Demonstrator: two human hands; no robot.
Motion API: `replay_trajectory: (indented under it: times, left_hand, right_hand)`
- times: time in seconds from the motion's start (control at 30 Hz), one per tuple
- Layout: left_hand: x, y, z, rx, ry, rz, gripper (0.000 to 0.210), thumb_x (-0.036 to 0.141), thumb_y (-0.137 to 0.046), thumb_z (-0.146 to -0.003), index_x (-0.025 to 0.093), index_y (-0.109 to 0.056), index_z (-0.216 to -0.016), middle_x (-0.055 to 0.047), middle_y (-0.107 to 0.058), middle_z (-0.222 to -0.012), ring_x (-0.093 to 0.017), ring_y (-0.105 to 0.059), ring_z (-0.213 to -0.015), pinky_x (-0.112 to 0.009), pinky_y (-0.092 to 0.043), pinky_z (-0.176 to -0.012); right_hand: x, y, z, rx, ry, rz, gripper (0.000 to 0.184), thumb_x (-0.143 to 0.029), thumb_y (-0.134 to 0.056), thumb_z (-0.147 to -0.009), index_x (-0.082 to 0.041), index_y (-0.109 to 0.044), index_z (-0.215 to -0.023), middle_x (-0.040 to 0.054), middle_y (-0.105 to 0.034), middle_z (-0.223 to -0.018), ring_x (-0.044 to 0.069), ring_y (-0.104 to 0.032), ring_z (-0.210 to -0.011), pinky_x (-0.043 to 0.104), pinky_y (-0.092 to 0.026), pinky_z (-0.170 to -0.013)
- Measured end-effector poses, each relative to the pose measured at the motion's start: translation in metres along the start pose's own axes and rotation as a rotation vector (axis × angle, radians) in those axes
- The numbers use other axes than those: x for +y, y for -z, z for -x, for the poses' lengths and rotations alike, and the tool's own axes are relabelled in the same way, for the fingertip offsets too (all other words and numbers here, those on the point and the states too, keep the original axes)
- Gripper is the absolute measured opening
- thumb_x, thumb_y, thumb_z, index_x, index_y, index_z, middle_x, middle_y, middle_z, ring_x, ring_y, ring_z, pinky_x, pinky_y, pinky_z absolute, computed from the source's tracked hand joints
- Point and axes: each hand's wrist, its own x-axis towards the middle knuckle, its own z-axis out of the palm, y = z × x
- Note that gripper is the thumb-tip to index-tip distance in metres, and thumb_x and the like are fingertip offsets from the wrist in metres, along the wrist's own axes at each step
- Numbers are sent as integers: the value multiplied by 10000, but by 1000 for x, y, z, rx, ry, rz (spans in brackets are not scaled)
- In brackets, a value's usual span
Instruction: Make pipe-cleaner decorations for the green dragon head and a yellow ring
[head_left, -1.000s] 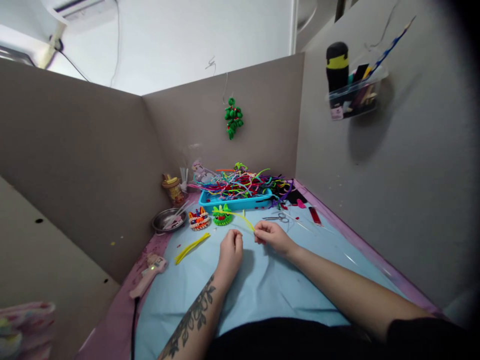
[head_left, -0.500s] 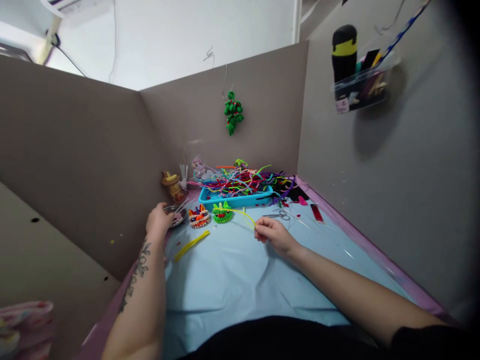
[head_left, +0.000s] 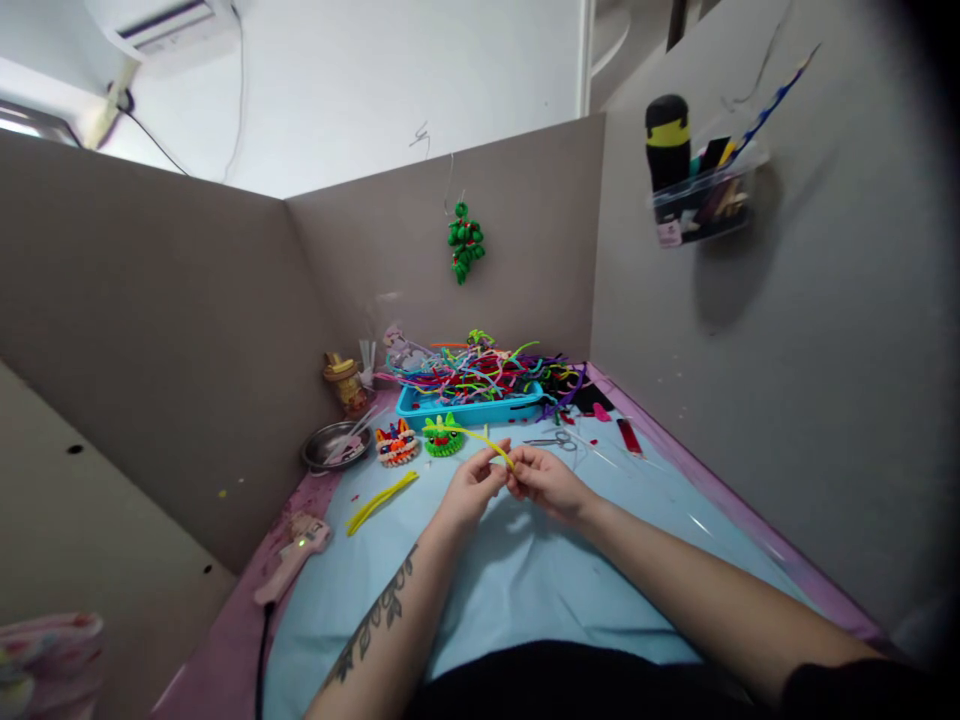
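Note:
A yellow pipe cleaner [head_left: 478,436] arcs leftward from the fingers of my right hand [head_left: 551,482], which pinches its near end. My left hand [head_left: 471,488] is at the same end, fingertips closed around the strip and almost touching the right fingers. Whether it also holds some small piece is hidden. Behind the strip's far end sits a green fuzzy animal-head figure [head_left: 444,440], with an orange and white one [head_left: 396,445] to its left. Several loose yellow pipe cleaners [head_left: 381,503] lie on the blue cloth left of my hands.
A blue tray [head_left: 469,410] heaped with coloured pipe cleaners stands at the back. Scissors [head_left: 559,440] lie right of it. At left are a metal bowl [head_left: 319,462] and a corded pink glue gun [head_left: 294,565]. Grey panels [head_left: 450,180] enclose the table.
My left hand has moved from the metal bowl rightward to the pipe cleaner in my right hand. The bowl and glue gun are now uncovered. The view has tilted slightly upward.

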Motion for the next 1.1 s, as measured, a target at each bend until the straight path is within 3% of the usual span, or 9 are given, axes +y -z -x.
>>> replay_trajectory:
  times: [0.13, 0.3, 0.73, 0.93, 1.1]
  left_hand:
    - [-2, 7, 0, 136, -89, 50, 289, 398, -665, -672, 147, -679, -813, -74, -634, -886, -115, -512, -647, -229, -395, -564]
    - [-6, 10, 1, 303, -99, 34, 227, 368, -649, -695, 162, -638, -791, -7, -604, -696, -106, -507, -625, -220, -395, -583]
    - [-17, 13, 10, 268, -91, -10, 234, 340, -675, -662, 163, -620, -805, -23, -621, -771, -138, -555, -721, -247, -435, -667]
    - [-20, 11, 9, 231, -17, 103, 221, 337, -678, -663, 159, -589, -759, 38, -545, -619, -67, -445, -515, -199, -345, -510]
    - [-23, 10, 8, 197, 104, 248, 279, 355, -707, -624, 158, -564, -761, 53, -515, -582, -51, -410, -469, -191, -300, -474]
  right_hand:
    - [4, 1, 0, -46, -64, -3, 370, -502, -673, -665, -167, -532, -735, -23, -550, -537, 79, -445, -441, 213, -337, -460]
    - [7, 1, -2, 19, -46, 46, 371, -495, -657, -682, -164, -546, -809, -7, -593, -595, 91, -506, -490, 212, -369, -478]
    - [3, -1, 0, 32, 54, 335, 260, -404, -609, -733, -157, -529, -726, -20, -556, -587, 81, -480, -487, 211, -386, -486]
    - [4, -2, 2, 62, 113, 479, 206, -362, -577, -759, -162, -543, -723, -17, -554, -601, 95, -495, -520, 220, -390, -513]
    - [4, -2, 5, 61, 155, 511, 162, -325, -544, -784, -165, -551, -768, -12, -560, -629, 101, -495, -547, 228, -396, -537]
